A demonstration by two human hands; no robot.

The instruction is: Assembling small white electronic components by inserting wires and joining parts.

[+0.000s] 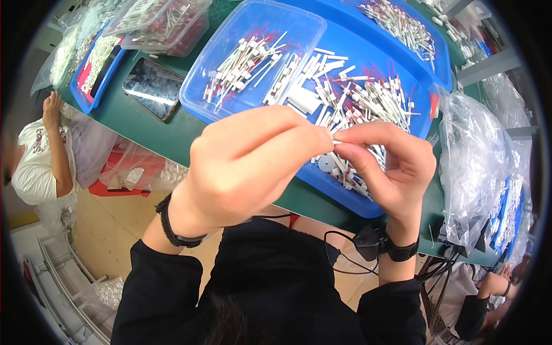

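White in colour, a small piece (337,142) was between the right hand (398,164) and the left hand (247,158) — the right pinched it, the left curled close, its grip hidden — above a blue tray (345,39).

Wears a plain, loose black top (270,264) at bottom centre, with a wide left sleeve (158,293) at lower left and a matching right sleeve (391,313) at lower right. Carries a dark, ridged wristband (163,221) behind the left hand (241,161), and a black strap (403,251) with a small boxy black device (368,240) behind the right hand (399,167). Trails a thin black cable (325,240) beside that device. Shows dark hair (227,322) near the lower edge.
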